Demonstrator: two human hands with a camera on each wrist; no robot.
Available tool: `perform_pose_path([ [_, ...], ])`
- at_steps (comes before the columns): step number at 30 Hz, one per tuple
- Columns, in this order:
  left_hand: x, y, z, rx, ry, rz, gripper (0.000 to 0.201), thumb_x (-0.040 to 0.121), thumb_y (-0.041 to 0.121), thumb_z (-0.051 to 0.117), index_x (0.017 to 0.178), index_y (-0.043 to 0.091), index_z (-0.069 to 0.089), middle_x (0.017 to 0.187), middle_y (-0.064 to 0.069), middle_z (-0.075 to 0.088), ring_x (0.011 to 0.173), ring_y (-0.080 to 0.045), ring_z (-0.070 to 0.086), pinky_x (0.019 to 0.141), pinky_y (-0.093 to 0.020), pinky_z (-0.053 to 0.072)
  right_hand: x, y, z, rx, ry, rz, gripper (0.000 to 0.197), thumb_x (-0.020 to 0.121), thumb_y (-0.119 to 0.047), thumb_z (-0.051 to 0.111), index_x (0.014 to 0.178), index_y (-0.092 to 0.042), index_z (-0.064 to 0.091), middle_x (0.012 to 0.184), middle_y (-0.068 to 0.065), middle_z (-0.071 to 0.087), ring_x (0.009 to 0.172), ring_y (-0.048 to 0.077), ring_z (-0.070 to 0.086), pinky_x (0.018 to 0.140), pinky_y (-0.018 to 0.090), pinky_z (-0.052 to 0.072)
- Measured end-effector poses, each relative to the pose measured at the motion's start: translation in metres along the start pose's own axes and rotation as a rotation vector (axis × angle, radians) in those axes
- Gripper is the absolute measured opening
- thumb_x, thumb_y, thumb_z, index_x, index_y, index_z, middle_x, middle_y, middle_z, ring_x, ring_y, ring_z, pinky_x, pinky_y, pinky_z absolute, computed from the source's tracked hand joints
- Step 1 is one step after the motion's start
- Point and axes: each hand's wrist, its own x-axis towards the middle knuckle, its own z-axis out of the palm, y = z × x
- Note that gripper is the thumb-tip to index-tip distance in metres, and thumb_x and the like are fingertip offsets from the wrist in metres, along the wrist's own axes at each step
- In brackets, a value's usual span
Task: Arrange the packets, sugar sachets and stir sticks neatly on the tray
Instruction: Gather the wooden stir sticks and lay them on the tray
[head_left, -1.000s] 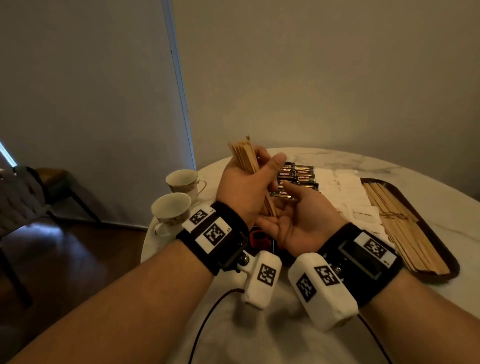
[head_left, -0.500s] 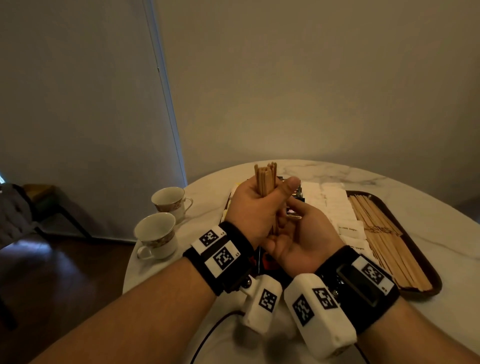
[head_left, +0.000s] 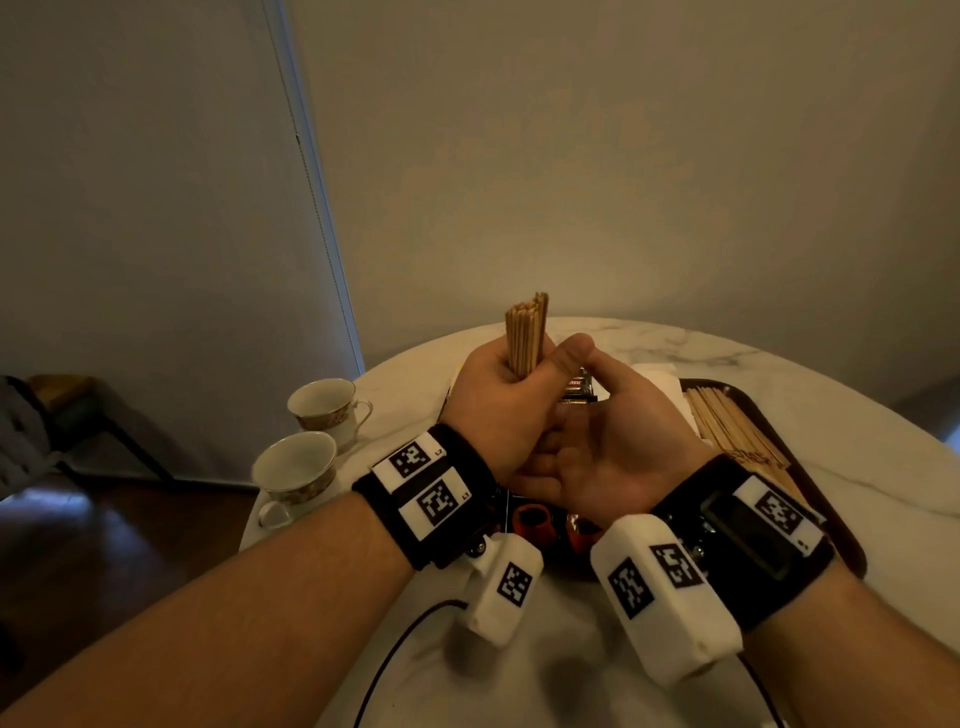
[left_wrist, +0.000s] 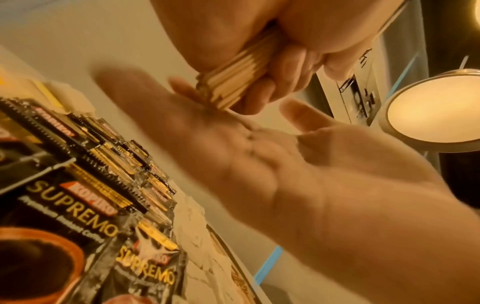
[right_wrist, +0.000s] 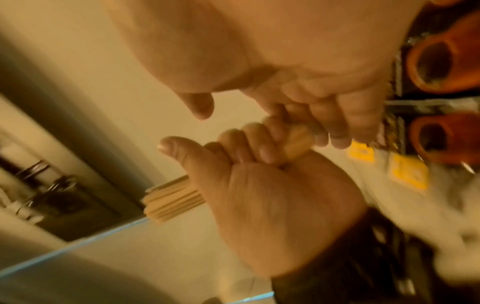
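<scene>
1. On my feed the bundle of stir sticks (head_left: 527, 332) stands upright above the tray (head_left: 826, 512) — its bottom ends rest on the right palm.
2. My left hand (head_left: 498, 405) is fisted tight round the bundle, thumb up.
3. My right hand (head_left: 608, 447) lies flat, palm up, fingers spread wide — holding nothing.
4. Coffee packets (left_wrist: 85, 207) lie on the tray beneath, with more stir sticks at its right.

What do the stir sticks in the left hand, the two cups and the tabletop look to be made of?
Stir sticks: pale, flat, matte strips, likely wood.
Cups: glossy white with a patterned band and thin handles, probably glazed porcelain.
Tabletop: white with grey veins and a soft sheen, marble or a marble-look surface; I cannot tell which.
</scene>
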Motion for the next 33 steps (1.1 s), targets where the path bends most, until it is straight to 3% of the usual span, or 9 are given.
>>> perform_pose_path([
  [5,0.005,0.0,0.004,0.19,-0.094,0.013,0.02,0.101,0.033,0.062,0.09,0.022,0.075,0.082,-0.001,0.076,0.079,-0.02,0.074,0.079,-0.046,0.062,-0.015,-0.039,-0.005,-0.288,-0.028,-0.062,0.103,0.066,-0.087,0.064,0.133,-0.008,0.066,0.134,0.019,0.066,0.124,0.04,0.062,0.108,0.059,0.044],
  [12,0.014,0.008,0.025,0.374,-0.157,0.073,0.026,0.103,0.029,0.057,0.084,0.016,0.069,0.077,-0.005,0.072,0.075,-0.024,0.07,0.076,-0.051,0.059,-0.023,-0.045,-0.014,-0.352,0.036,-0.153,0.076,0.071,-0.056,0.079,0.124,-0.002,0.067,0.124,0.019,0.068,0.119,0.039,0.065,0.098,0.052,0.054],
  [17,0.027,0.019,0.045,0.141,-0.081,-0.074,0.037,0.099,0.042,0.06,0.081,0.011,0.067,0.079,-0.007,0.075,0.075,-0.026,0.073,0.08,-0.049,0.061,-0.035,-0.061,-0.034,-0.333,0.083,-0.233,0.078,0.076,-0.066,0.071,0.132,-0.012,0.064,0.116,0.011,0.07,0.109,0.03,0.068,0.093,0.048,0.056],
  [19,0.043,0.028,0.053,0.055,0.061,-0.139,0.038,0.1,0.043,0.059,0.078,0.013,0.068,0.08,-0.001,0.075,0.08,-0.019,0.071,0.084,-0.044,0.058,-0.039,-0.072,-0.045,-0.423,0.232,-0.398,0.057,0.082,-0.056,0.073,0.121,-0.015,0.065,0.119,0.007,0.072,0.112,0.024,0.067,0.09,0.044,0.056],
  [22,0.068,0.034,0.068,-0.235,0.075,-0.343,0.019,0.102,0.031,0.06,0.101,0.015,0.069,0.102,0.0,0.079,0.099,-0.018,0.071,0.093,-0.047,0.054,-0.042,-0.087,-0.058,-0.808,0.439,-0.559,0.021,0.086,-0.033,0.078,0.092,-0.016,0.067,0.097,0.007,0.07,0.09,0.019,0.06,0.077,0.04,0.051],
  [24,0.077,0.031,0.081,-0.376,0.037,-0.496,0.017,0.101,0.029,0.061,0.104,0.013,0.067,0.098,0.001,0.077,0.085,-0.018,0.07,0.08,-0.043,0.053,-0.042,-0.093,-0.063,-1.026,0.437,-0.551,0.021,0.085,-0.032,0.079,0.087,-0.016,0.067,0.088,0.008,0.07,0.08,0.02,0.061,0.075,0.041,0.054],
  [28,0.083,0.015,0.113,-0.492,-0.036,-0.691,0.029,0.102,0.029,0.058,0.075,0.018,0.054,0.058,0.005,0.052,0.045,-0.014,0.055,0.06,-0.032,0.049,-0.042,-0.104,-0.079,-1.257,0.475,-0.504,0.02,0.083,-0.031,0.081,0.08,-0.019,0.066,0.08,0.005,0.071,0.075,0.023,0.069,0.077,0.04,0.061],
  [30,0.084,0.009,0.127,-0.521,-0.065,-0.736,0.028,0.101,0.032,0.058,0.077,0.017,0.059,0.059,0.001,0.059,0.048,-0.018,0.06,0.059,-0.034,0.052,-0.041,-0.108,-0.088,-1.278,0.512,-0.488,0.022,0.081,-0.03,0.082,0.076,-0.019,0.063,0.069,0.0,0.064,0.063,0.013,0.061,0.065,0.031,0.056],
  [33,0.087,0.002,0.146,-0.511,-0.106,-0.776,0.024,0.098,0.035,0.061,0.106,0.014,0.07,0.089,-0.011,0.075,0.076,-0.032,0.071,0.063,-0.041,0.057,-0.037,-0.111,-0.103,-1.234,0.546,-0.474,0.024,0.081,-0.023,0.08,0.071,-0.02,0.059,0.061,-0.004,0.059,0.057,0.009,0.056,0.062,0.028,0.052],
])
